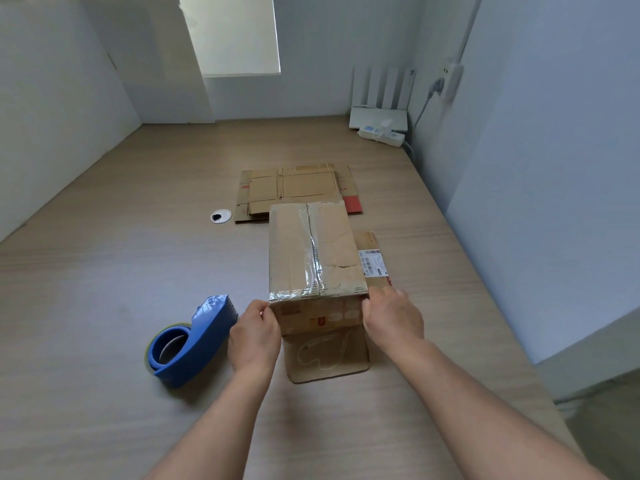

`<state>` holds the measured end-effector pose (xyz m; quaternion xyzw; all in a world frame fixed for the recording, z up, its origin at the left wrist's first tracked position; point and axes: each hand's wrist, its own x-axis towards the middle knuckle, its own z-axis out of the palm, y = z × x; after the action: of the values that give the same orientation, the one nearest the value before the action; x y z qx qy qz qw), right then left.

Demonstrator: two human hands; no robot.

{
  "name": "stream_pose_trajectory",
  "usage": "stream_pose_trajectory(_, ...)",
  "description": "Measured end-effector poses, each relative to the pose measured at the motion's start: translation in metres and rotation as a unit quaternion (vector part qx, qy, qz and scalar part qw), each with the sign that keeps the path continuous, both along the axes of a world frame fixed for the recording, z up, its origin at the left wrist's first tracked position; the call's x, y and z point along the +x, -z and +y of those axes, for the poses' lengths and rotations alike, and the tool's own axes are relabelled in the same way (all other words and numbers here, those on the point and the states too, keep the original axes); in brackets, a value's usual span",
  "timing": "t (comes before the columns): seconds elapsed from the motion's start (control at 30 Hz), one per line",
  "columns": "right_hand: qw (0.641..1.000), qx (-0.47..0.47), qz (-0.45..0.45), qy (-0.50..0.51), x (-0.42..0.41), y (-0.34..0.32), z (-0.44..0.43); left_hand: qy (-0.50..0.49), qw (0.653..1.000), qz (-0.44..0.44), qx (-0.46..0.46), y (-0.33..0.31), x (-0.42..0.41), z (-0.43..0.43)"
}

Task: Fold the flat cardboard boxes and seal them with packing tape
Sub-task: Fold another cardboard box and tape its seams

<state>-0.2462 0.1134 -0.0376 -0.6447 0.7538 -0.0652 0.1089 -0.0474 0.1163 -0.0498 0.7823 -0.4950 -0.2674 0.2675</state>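
The left hand (254, 336) gripped the near left corner of the folded cardboard box (311, 251), thumb and fingers curled against the taped edge. The right hand (393, 322) held the near right corner the same way, its fingers bent round the side of the box. Both forearms reached in from the bottom of the view.

Furthest left on the wooden table (104, 237), a blue tape dispenser (192, 341) lay on its side just beside the left hand, apart from the box, with its roll facing the camera. Further back, a round cable grommet (220, 216) sat in the tabletop. To its right, a stack of flat cardboard boxes (294, 188) lay behind the folded one, and the folded box's far edge overlapped the stack in the view.

The box itself stood in the middle of the table between the hands. Its top flaps were closed and a strip of clear, wrinkled packing tape (313, 258) ran along the centre seam and down over the near edge. A loose flap (329, 358) lay flat on the table at the near end, below the hands. Another flap bearing a white shipping label (372, 263) stuck out at the right side.

In the far right corner sat a white power strip (381, 133), and a plug was in the wall socket (450, 81) above it.
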Motion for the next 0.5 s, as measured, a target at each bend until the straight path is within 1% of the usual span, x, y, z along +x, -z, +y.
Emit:
stream_pose_trajectory(0.07, 0.999, 0.008, -0.04, 0.032, 0.006, 0.003, 0.003, 0.033, 0.999, -0.022, 0.017, -0.002, -0.002, 0.003)
stream_pose_trajectory(0.1, 0.998, 0.013, -0.055, 0.026, 0.006, 0.004, 0.004, 0.049, 0.998, -0.021, 0.018, -0.002, -0.001, 0.004)
stream_pose_trajectory(0.17, 0.997, 0.021, -0.064, -0.023, -0.001, 0.005, 0.001, 0.074, 0.997, 0.0, 0.019, -0.003, 0.004, 0.005)
stream_pose_trajectory(0.33, 0.991, 0.056, -0.006, -0.121, -0.023, -0.009, -0.016, 0.123, 0.992, 0.035, 0.016, -0.006, 0.023, 0.002)
stream_pose_trajectory(0.4, 0.986, 0.053, 0.035, -0.152, -0.025, -0.011, -0.017, 0.14, 0.989, 0.041, 0.023, -0.007, 0.032, -0.003)
stream_pose_trajectory(0.47, 0.983, 0.039, 0.066, -0.164, -0.026, -0.006, -0.013, 0.171, 0.984, 0.022, 0.045, -0.005, 0.039, -0.007)
stream_pose_trajectory(0.5, 0.984, 0.032, 0.066, -0.165, -0.026, -0.003, -0.012, 0.185, 0.981, 0.006, 0.053, -0.005, 0.04, -0.008)
